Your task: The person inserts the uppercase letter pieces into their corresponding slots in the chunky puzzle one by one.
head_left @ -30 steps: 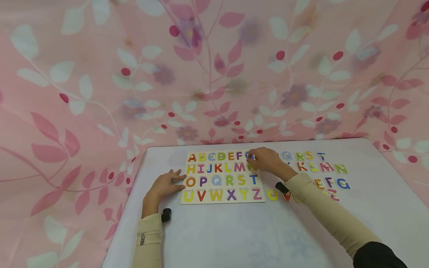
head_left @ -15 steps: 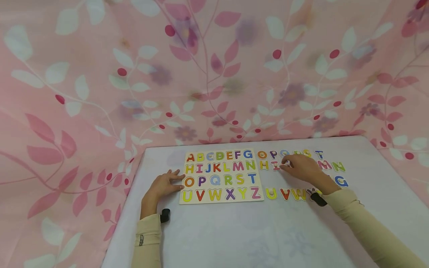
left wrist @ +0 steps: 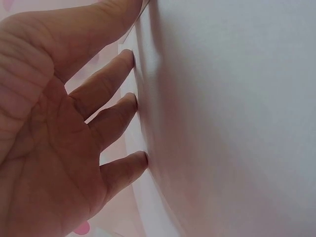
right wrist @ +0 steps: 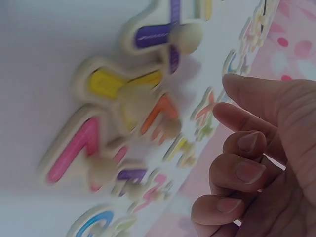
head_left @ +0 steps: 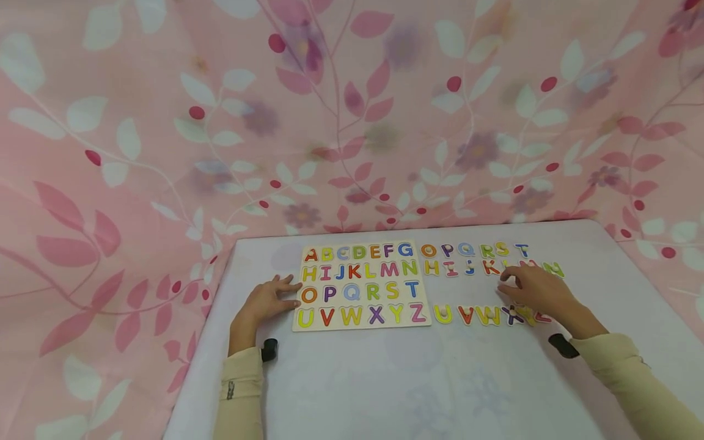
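Observation:
In the head view the letter board (head_left: 357, 327) lies on the table, its rows of letters facing up. My left hand (head_left: 266, 304) rests at the board's left edge, fingers spread; the left wrist view shows the same hand (left wrist: 64, 133) with fingertips on the white surface. To the right of the board, my right hand (head_left: 541, 293) hovers over the loose letters, near the red K (head_left: 491, 267). In the right wrist view this hand (right wrist: 261, 158) has its thumb and index finger apart, nothing between them, the other fingers bent. Loose pieces beside it include a yellow Y (right wrist: 106, 84) and a pink letter (right wrist: 74, 153).
Loose knobbed letters lie in rows right of the board, from an orange O (head_left: 429, 251) at the back to a yellow U (head_left: 442, 315) in front. Behind the white table (head_left: 374, 379) hangs a pink floral cloth (head_left: 330, 122).
My right hand has left the board's upper right corner and moved right, over the loose letters. My left hand has stayed at the board's left edge.

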### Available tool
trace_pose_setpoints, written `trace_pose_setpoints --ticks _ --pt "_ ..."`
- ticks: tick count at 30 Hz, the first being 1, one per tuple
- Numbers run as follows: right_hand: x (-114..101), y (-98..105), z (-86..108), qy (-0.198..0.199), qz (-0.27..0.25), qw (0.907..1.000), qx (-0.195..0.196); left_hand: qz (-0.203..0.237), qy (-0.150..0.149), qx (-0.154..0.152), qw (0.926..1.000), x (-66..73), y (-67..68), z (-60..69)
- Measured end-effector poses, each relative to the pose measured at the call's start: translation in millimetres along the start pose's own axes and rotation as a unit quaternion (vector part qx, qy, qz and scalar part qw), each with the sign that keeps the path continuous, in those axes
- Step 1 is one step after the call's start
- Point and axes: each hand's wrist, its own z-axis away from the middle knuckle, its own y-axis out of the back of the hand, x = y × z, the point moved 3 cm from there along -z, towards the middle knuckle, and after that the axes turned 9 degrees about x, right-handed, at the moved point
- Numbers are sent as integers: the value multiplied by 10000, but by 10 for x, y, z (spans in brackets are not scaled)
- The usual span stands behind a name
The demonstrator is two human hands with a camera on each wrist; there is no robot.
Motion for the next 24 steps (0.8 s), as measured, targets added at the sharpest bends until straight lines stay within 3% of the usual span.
trace_pose_setpoints --ticks 5,13,18,24 --pt "109 18 98 -167 -70 9997 -168 -34 7 -33 10000 -22 -9 -17" --pt "240 -16 157 -243 0 9997 -70 16 154 -26 9999 -28 -5 -9" --pt "275 -48 191 -400 -38 9991 -147 47 88 9 9999 -11 0 -7" --pt "174 1 134 -146 7 9999 42 61 93 -2 9999 0 -9 -5"
